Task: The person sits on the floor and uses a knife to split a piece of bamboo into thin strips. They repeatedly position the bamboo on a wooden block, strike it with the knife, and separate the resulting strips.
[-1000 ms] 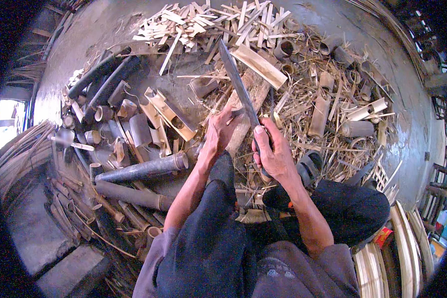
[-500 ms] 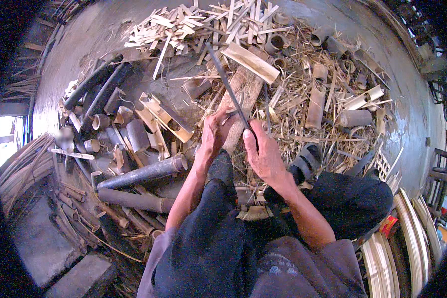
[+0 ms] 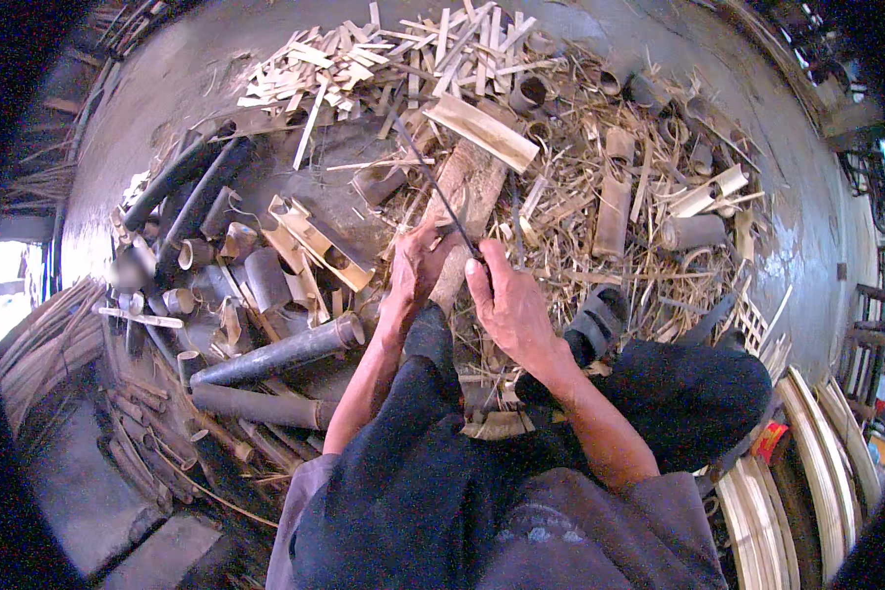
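The knife [image 3: 433,177] is at the fingertips side of the right hand [image 3: 516,310], which is closed around its handle, with the blade pointing away from the body and a little to the left; just left of it, the left hand [image 3: 420,261] is bent with fingers curled near the blade, but whether it grips some small piece I cannot tell; so the main danger, in my judgement, is a slip of the blade into these fingers, caused by a hard push or a turned wrist; the sharp edge I cannot make out; beneath both hands lies the wooden board [image 3: 482,182], and its near end is beside the left foot [image 3: 431,334], which a falling knife could hit; beyond the hands, a split bamboo piece [image 3: 482,133] crosses the board and could catch the tip; right of the right hand, loose shavings [image 3: 560,187] leave poor footing; left of the left hand, bare floor [image 3: 329,197] gives more room, limited by bamboo tubes [image 3: 275,354] nearer the body.
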`<state>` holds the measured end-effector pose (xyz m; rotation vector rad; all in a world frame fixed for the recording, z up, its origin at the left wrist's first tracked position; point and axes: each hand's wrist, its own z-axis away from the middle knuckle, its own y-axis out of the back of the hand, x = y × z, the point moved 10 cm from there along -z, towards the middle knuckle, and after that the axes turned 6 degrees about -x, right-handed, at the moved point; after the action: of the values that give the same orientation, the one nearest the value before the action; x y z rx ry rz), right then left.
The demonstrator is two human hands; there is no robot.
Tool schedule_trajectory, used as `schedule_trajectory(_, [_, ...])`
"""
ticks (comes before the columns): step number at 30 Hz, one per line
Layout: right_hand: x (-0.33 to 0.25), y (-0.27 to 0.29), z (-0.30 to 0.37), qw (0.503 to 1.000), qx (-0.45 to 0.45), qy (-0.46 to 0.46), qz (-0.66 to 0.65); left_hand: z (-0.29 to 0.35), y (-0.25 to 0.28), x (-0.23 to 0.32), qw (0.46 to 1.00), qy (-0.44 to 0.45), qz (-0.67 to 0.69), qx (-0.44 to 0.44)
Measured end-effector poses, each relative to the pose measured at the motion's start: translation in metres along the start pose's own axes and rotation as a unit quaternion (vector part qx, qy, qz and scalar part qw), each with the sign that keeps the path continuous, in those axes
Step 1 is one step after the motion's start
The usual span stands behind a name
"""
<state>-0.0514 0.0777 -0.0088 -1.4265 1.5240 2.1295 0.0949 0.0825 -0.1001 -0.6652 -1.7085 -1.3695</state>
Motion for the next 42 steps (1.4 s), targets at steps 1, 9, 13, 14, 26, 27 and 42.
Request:
schedule_trajectory(1, [0.008, -0.001, -0.002, 1.000, -0.004, -0.012, -0.003, -0.003, -0.001, 0.009, 1.000, -0.011, 0.003, -0.009])
schedule_trajectory(9, [0.017, -0.008, -0.007, 1.000, 0.001, -0.011, 0.022, -0.002, 0.013, 0.023, 0.999, 0.011, -0.035, -0.014])
schedule_trajectory(13, [-0.018, 0.024, -0.012, 0.999, 0.028, 0.010, -0.037, -0.008, 0.039, 0.042, 0.990, -0.060, -0.117, 0.054])
schedule_trajectory(14, [-0.032, 0.034, -0.010, 0.998, 0.017, 0.039, -0.047, -0.010, 0.048, 0.063, 0.998, -0.005, -0.052, 0.030])
schedule_trajectory(26, [0.101, 0.013, -0.010, 0.998, 0.060, -0.016, -0.022, -0.021, -0.056, -0.048, 0.993, 0.040, -0.063, -0.087])
schedule_trajectory(27, [0.104, 0.027, -0.007, 0.994, 0.102, 0.018, 0.024, -0.022, -0.054, -0.032, 0.995, 0.005, -0.080, -0.065])
schedule_trajectory(42, [0.091, -0.013, -0.009, 0.996, 0.037, -0.064, -0.048, -0.021, -0.032, 0.019, 0.982, -0.140, -0.085, -0.093])
